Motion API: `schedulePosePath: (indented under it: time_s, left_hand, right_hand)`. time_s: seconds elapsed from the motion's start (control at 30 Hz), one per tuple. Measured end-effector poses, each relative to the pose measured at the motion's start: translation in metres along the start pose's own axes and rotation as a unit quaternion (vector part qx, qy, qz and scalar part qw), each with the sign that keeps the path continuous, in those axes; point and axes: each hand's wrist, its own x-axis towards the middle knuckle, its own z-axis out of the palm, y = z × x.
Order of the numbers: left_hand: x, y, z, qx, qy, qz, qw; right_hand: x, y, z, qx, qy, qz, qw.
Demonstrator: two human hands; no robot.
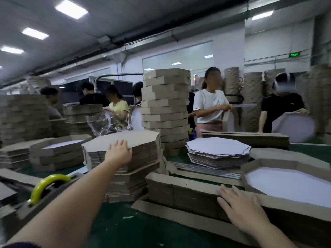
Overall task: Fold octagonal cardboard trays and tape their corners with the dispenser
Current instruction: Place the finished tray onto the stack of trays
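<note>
A tall pile of flat octagonal cardboard blanks (136, 140) stands in the middle of the green table. My left hand (118, 151) reaches out to it, fingers straight on the top sheet near its front edge. My right hand (239, 206) lies flat, fingers spread, on the rim of a folded brown tray (179, 192) at the front right. A tape dispenser with a yellow-green handle (48, 185) sits at the front left, partly behind my left forearm.
Another folded tray with a white inside (286, 179) sits at the right. A stack of white octagonal sheets (217, 145) lies behind it. A column of folded trays (165, 108) rises mid-table; more stacks (23, 115) stand left. Several people work across the table.
</note>
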Motion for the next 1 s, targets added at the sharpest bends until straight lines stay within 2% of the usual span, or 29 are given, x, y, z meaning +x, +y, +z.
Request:
schedulePosePath:
  time_s: [0.07, 0.3, 0.43, 0.53, 0.67, 0.73, 0.77, 0.8, 0.83, 0.87, 0.93, 1.0]
  left_hand:
    - [0.007, -0.009, 0.004, 0.021, -0.015, 0.005, 1.0]
    - [0.004, -0.013, -0.006, 0.124, 0.069, 0.086, 0.986]
    - [-0.018, -0.002, -0.008, 0.285, 0.097, 0.166, 0.939]
    - [-0.03, 0.005, -0.011, 0.337, 0.116, 0.191, 0.915]
    - [-0.053, 0.014, -0.046, 0.339, 0.147, 0.216, 0.904]
    - [-0.077, 0.022, -0.071, 0.289, 0.208, 0.244, 0.902]
    - [-0.093, 0.026, -0.084, 0.251, 0.239, 0.272, 0.898]
    - [-0.111, 0.031, -0.094, 0.211, 0.269, 0.31, 0.887]
    - [-0.129, 0.035, -0.102, 0.173, 0.3, 0.352, 0.87]
    - [-0.149, 0.039, -0.106, 0.141, 0.322, 0.385, 0.853]
    - [-0.189, 0.049, -0.105, 0.109, 0.343, 0.439, 0.823]
    - [-0.228, 0.06, -0.098, 0.085, 0.362, 0.488, 0.79]
  right_hand:
    - [0.002, 0.0, -0.002, -0.002, 0.002, 0.0, 1.0]
    - [0.0, 0.003, 0.003, -0.003, 0.011, -0.005, 1.0]
    - [0.001, 0.004, 0.002, -0.003, 0.008, -0.004, 1.0]
    - [0.0, 0.005, 0.005, -0.013, 0.003, -0.009, 1.0]
    - [0.004, 0.004, -0.002, -0.011, -0.041, -0.003, 0.999]
    - [0.001, -0.006, -0.013, 0.057, -0.035, -0.003, 0.998]
    - [-0.003, -0.015, -0.019, 0.128, -0.01, -0.011, 0.992]
    - [-0.009, -0.025, -0.027, 0.222, 0.022, -0.019, 0.975]
    - [-0.018, -0.036, -0.037, 0.334, 0.047, -0.019, 0.941]
    - [-0.029, -0.047, -0.047, 0.447, 0.054, -0.011, 0.893]
    - [-0.055, -0.06, -0.065, 0.637, 0.028, -0.008, 0.77]
    - [-0.081, -0.06, -0.082, 0.76, 0.034, -0.025, 0.648]
